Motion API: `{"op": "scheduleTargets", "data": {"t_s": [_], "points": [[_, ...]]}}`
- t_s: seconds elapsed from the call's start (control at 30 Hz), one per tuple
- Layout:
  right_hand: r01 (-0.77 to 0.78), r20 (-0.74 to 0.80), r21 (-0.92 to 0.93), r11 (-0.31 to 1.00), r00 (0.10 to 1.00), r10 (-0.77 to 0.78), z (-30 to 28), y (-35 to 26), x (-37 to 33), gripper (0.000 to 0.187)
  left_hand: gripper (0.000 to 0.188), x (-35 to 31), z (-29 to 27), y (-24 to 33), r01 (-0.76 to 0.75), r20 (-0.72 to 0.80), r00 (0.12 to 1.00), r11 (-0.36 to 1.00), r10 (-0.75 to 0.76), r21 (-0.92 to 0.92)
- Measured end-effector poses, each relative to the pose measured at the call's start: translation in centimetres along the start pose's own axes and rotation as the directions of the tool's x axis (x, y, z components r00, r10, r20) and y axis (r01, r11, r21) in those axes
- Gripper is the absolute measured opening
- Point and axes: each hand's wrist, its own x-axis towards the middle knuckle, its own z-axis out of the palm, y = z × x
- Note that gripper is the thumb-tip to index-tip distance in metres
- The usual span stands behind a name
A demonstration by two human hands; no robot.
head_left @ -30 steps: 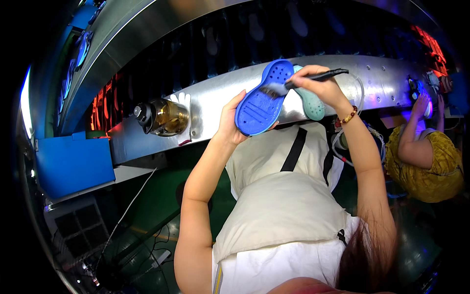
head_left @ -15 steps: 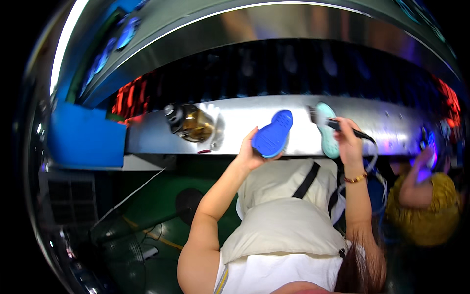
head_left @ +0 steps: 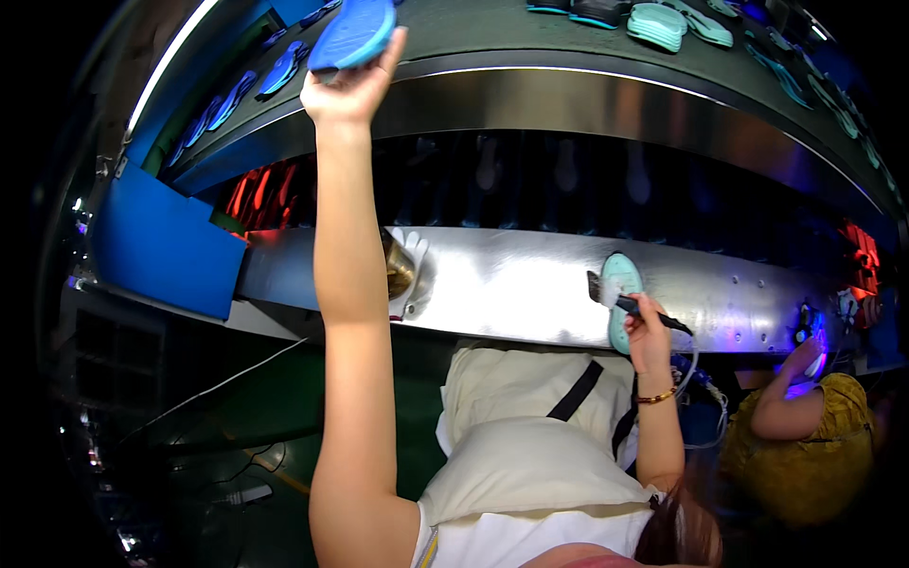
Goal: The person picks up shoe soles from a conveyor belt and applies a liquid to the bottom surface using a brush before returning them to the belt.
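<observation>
- Up goes the view to the left hand (head_left: 352, 93), arm stretched far forward, fingers wrapped round the near end of a blue sole (head_left: 355, 33), and that sole is right up over the grey-green shelf (head_left: 464, 33)!
- Whether the sole touches the shelf, I honestly can't tell from here; its far end is cut off from sight.
- Down on the right, the right hand (head_left: 648, 327) has a narrow grip on the black handle of a brush (head_left: 628, 304), dark bristles pointing left.
- Beneath that brush lies a pale teal sole (head_left: 620, 268), lengthwise on the shiny metal tabletop (head_left: 511, 284), the brush crossing above it, bristles out past its left edge.
- A beaded bracelet (head_left: 657, 397) circles the right wrist, and a thin pale tube (head_left: 696, 358) curves down beside the handle's tail.
- Behind the left forearm, an amber-brown bottle (head_left: 400, 273) peeks out, a white glove (head_left: 414, 246) just beside it.
- Up on the shelf, more soles: blue ones (head_left: 282, 71) at the left, mint ones (head_left: 656, 26) towards the right.
- And off at the far right, a co-worker in yellow (head_left: 805, 445) sits at the same tabletop, arm reaching forward.
</observation>
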Motion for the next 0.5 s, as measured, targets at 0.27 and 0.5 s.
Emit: {"op": "scheduleTargets", "data": {"t_s": [0.27, 0.5], "points": [[-0.019, -0.057, 0.011, 1.000, 0.998, 0.019, -1.8, -0.7, -0.2, 0.020, 0.065, 5.1, -2.3, -2.6, 0.036, -0.084, 0.894, 0.116, 0.440, 0.993], [-0.046, -0.104, 0.077, 0.996, 0.993, 0.053, -2.5, -0.2, 0.5, 0.018, 0.073, 8.9, -0.5, -13.3, -0.064, 0.149, 0.986, -0.649, 0.078, 0.758]]}}
